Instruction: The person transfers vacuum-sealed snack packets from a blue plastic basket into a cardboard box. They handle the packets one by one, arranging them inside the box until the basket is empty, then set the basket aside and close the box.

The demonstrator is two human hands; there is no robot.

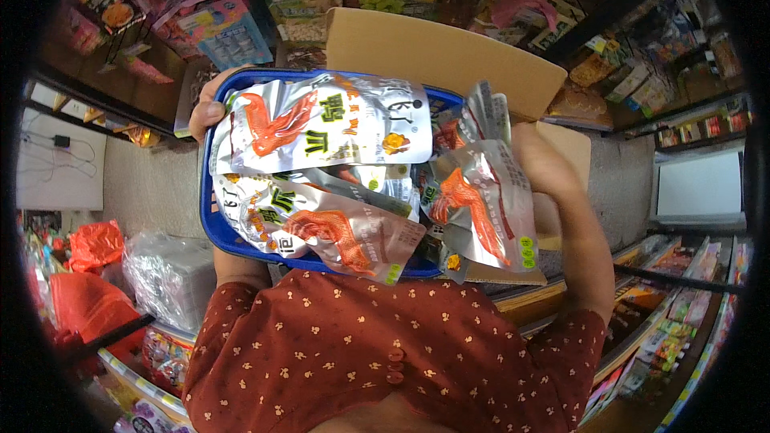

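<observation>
My left hand (pixel 212 107) grips the upper left corner of a blue plastic basket (pixel 210 216), with the thumb over its rim. Silvery snack pouches with pictures of duck feet fill the basket; a large one (pixel 277 132) lies across the top and another (pixel 355 234) slants below it. Towards the right end, a further pouch (pixel 475 204) and some upright ones stick out past the rim. My right hand (pixel 538 153) is at these pouches, blurred, its fingers mostly hidden behind them. Whether it holds one cannot be told. An open cardboard box (pixel 445 51) stands under and behind the basket.
Shelves of packaged snacks (pixel 307 9) run along the far side. At the left are red plastic bags (pixel 90 300) and a clear-wrapped bundle (pixel 171 276). Racks of small packets (pixel 662 337) stand at the lower right, and a white panel (pixel 698 186) is at the right.
</observation>
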